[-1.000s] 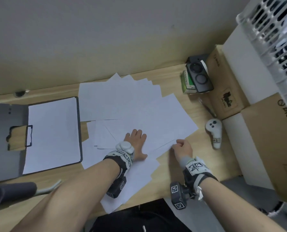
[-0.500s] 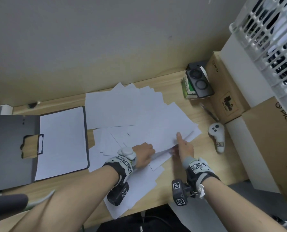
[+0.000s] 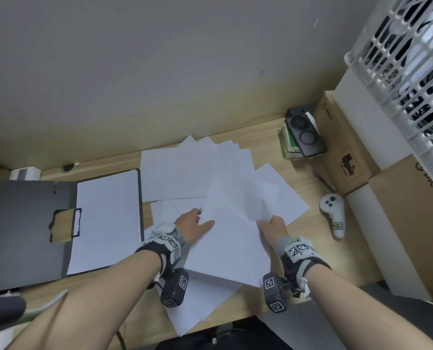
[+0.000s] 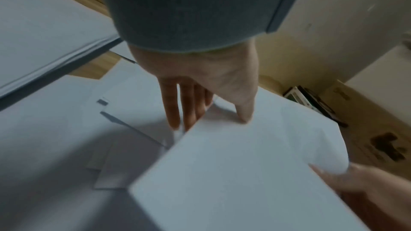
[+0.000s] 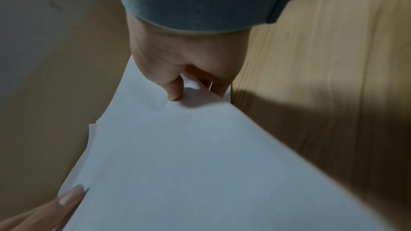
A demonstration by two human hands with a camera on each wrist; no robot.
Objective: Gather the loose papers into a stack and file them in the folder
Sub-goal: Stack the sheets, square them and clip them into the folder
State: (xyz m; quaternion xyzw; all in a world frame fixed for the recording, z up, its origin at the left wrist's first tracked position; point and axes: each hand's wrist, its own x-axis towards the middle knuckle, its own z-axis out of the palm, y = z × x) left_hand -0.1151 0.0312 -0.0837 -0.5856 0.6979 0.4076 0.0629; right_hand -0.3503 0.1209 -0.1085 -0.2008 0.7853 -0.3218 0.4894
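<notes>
Loose white papers [image 3: 192, 173] lie fanned over the wooden desk [image 3: 319, 253]. A few sheets [image 3: 233, 238] are raised off the pile between both hands. My left hand [image 3: 194, 223] grips their left edge, thumb on top and fingers underneath [image 4: 173, 108]. My right hand [image 3: 271, 227] pinches their right corner between the thumb [image 5: 173, 90] and curled fingers. The dark grey folder [image 3: 21, 223] lies open at the left with white sheets [image 3: 107, 218] on its right half. More papers stay flat under the raised ones.
A white controller [image 3: 333, 213] and a pen [image 3: 321, 179] lie right of the papers. A black device on a green box [image 3: 303, 137], cardboard boxes [image 3: 346, 152] and a white slatted basket [image 3: 407, 59] fill the right side. The wall runs close behind.
My left hand went from lying flat on the papers to gripping an edge. The right hand slid under and now pinches the corner. Both have raised a few sheets off the pile.
</notes>
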